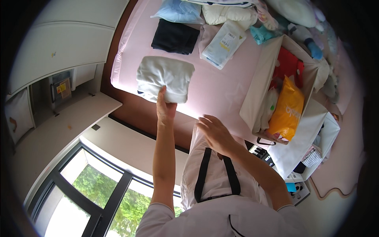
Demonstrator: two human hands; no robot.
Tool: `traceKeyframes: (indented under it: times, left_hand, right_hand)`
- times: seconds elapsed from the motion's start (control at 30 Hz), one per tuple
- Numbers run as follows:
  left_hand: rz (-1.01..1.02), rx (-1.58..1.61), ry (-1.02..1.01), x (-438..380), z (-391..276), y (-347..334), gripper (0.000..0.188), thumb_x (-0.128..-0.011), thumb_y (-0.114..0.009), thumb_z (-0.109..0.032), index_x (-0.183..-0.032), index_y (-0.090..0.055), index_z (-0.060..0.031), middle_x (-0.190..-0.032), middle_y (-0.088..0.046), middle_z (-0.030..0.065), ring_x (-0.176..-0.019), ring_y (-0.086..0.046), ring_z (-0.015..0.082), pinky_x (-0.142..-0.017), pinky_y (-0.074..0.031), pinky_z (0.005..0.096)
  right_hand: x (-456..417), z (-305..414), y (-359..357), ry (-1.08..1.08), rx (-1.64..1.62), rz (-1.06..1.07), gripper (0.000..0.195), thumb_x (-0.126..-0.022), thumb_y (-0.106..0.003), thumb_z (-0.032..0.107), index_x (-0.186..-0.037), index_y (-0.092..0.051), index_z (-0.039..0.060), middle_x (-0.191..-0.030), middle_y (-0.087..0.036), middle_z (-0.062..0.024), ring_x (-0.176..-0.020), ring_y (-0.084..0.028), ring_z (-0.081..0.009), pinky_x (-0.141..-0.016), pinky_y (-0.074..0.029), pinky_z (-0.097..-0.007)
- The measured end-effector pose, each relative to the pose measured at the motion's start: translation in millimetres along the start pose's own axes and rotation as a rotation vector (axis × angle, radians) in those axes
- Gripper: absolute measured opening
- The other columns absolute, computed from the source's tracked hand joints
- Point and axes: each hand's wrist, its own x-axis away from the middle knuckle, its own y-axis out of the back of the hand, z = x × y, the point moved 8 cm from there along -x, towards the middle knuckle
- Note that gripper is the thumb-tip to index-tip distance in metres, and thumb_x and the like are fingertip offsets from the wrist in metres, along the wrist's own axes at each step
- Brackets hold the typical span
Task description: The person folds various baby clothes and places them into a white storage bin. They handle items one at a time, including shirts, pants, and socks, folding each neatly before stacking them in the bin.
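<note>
My left hand [166,103] grips the near edge of a folded light-grey cloth garment [165,77], thumb on top, held over the near left part of a bed with a pink sheet [219,97]. My right hand [215,133] holds nothing; its fingers are apart, in front of my body near the bed's edge. Beyond the grey garment lies a folded black garment [175,36]. To its right a packaged item in a pale plastic bag [222,44], bearing a printed label, rests on a folded pink cloth [207,35].
On the right, a beige fabric storage box [257,91] holds a red cloth item [288,66] and an orange plastic bag [286,109]. Behind are a clear bag [179,11] and plush toys [302,35]. A white bin [328,142] stands lower right; cabinets [65,44] and a window [97,180] are left.
</note>
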Motion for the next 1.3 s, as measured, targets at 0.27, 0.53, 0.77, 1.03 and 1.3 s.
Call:
traceKeyframes:
  times: [0.27, 0.53, 0.77, 1.03, 1.3]
  left_hand:
    - [0.218, -0.043, -0.044, -165, -12, -84, 0.048, -0.085, -0.069, -0.020, -0.127, -0.050, -0.0052, -0.122, -0.059, 0.0071, -0.113, -0.056, 0.0238, -0.096, -0.047, 0.0418]
    - [-0.079, -0.296, 0.033, -239, 19, -50, 0.052, -0.090, -0.064, -0.037, -0.131, -0.049, -0.0086, -0.132, -0.052, 0.0069, -0.124, -0.048, 0.0269, -0.102, -0.040, 0.0511]
    - [-0.255, -1.234, -0.481, -152, 108, -101, 0.108, -0.062, -0.090, -0.035, -0.134, -0.019, 0.0021, -0.127, -0.043, 0.0165, -0.115, -0.044, 0.0316, -0.101, -0.038, 0.0448]
    - [-0.282, -1.794, -0.642, -119, 153, -142, 0.097, -0.061, -0.088, -0.032, -0.127, -0.021, -0.0084, -0.119, -0.050, 0.0168, -0.116, -0.045, 0.0367, -0.094, -0.032, 0.0584]
    - [0.247, -1.436, 0.088, -158, 181, -148, 0.057, -0.072, -0.080, -0.022, -0.120, -0.059, 0.0021, -0.112, -0.065, 0.0090, -0.102, -0.059, 0.0214, -0.089, -0.044, 0.0360]
  right_hand:
    - [133, -96, 69, -0.482, -0.088, -0.213, 0.029, -0.085, -0.053, -0.007, -0.113, -0.057, 0.0007, -0.111, -0.061, -0.0171, -0.102, -0.060, -0.0351, -0.087, -0.049, -0.0403]
    - [258, -115, 140, -0.783, -0.057, -0.581, 0.029, -0.083, -0.053, -0.013, -0.108, -0.060, 0.0003, -0.104, -0.065, -0.0138, -0.096, -0.063, -0.0284, -0.083, -0.050, -0.0356]
    - [305, -127, 141, -0.886, -0.114, -0.676, 0.026, -0.085, -0.050, -0.012, -0.107, -0.059, -0.0014, -0.104, -0.063, -0.0147, -0.097, -0.062, -0.0287, -0.086, -0.050, -0.0354]
    - [346, -137, 141, -0.961, -0.186, -0.756, 0.021, -0.089, -0.048, -0.009, -0.104, -0.061, -0.0010, -0.103, -0.064, -0.0117, -0.097, -0.062, -0.0225, -0.088, -0.047, -0.0312]
    - [324, -131, 153, -0.831, -0.216, -0.699, 0.026, -0.083, -0.051, -0.016, -0.101, -0.062, -0.0010, -0.097, -0.064, -0.0129, -0.087, -0.064, -0.0248, -0.077, -0.051, -0.0319]
